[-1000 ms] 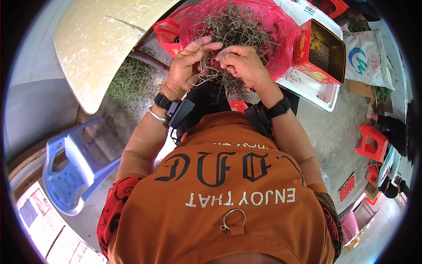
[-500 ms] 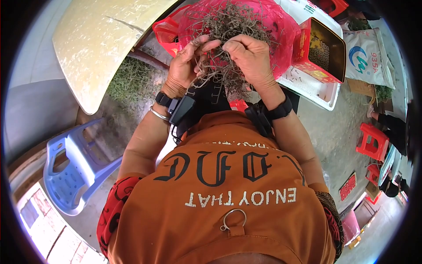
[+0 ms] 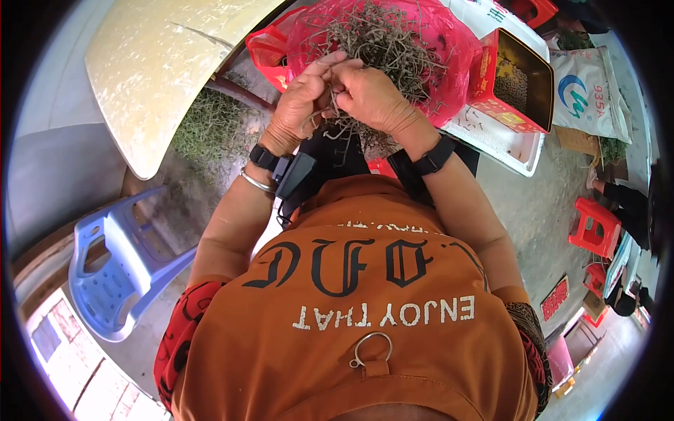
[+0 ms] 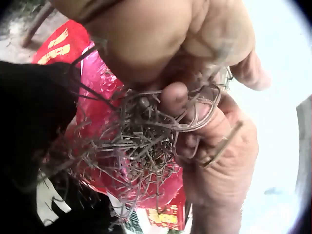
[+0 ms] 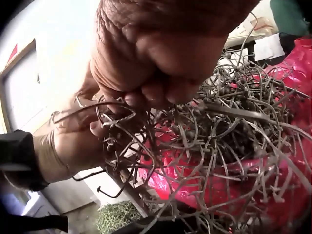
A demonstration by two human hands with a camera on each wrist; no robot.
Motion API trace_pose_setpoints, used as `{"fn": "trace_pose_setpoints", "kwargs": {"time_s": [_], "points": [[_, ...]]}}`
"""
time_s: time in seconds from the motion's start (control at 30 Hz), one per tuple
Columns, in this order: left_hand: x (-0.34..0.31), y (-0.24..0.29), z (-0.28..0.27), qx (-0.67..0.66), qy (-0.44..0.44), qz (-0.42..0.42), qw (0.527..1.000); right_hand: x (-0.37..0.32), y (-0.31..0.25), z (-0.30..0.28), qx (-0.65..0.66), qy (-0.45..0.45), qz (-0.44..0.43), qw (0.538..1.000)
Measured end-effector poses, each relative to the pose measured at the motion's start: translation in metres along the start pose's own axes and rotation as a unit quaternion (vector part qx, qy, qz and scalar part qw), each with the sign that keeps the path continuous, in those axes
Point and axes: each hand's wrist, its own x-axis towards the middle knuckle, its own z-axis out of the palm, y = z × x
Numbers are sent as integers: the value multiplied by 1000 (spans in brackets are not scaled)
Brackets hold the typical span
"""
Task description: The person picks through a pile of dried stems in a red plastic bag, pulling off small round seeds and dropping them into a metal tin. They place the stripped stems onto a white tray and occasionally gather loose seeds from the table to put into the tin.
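Note:
Both hands meet in front of a tangled heap of dry, grey-brown plant stems (image 3: 382, 42) piled on a pink plastic bag (image 3: 455, 81). My left hand (image 3: 298, 105) holds a few thin stems (image 4: 197, 127) that loop and dangle below its fingers. Close against it, my right hand (image 3: 375, 98) has its fingers curled and pinches at the same stems. In the right wrist view the curled right fingers (image 5: 146, 95) sit just above the tangle, with the left hand (image 5: 80, 146) behind. The right fingertips are partly hidden in the head view.
A red tin (image 3: 484, 91) with small round grains inside stands on a white foam tray (image 3: 521, 163) at right. Beyond is a white sack (image 3: 593, 105). A pale table (image 3: 151, 91) and blue chair (image 3: 105, 288) are on the left, with green plant stalks (image 3: 210, 130) on the floor.
The right hand first rose away from the left, then came back down and left to meet it. The left hand stayed near its place, still holding stems.

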Motion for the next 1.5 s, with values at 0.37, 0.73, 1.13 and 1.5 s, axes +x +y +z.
{"fn": "trace_pose_setpoints", "kwargs": {"time_s": [0.37, 0.73, 1.13, 1.5], "points": [[10, 19, 2, 338, -13, -17, 941, -11, 2, -7, 405, -43, 243, 880], [-2, 11, -33, 24, 67, 40, 997, -10, -3, -48, 684, -37, 202, 700], [-24, 20, -25, 161, 261, -13, 952, -22, 3, -38, 626, -75, 228, 742], [-14, 65, 49, 465, 38, -39, 883, -4, -35, -56, 0, -18, -86, 996]]}}
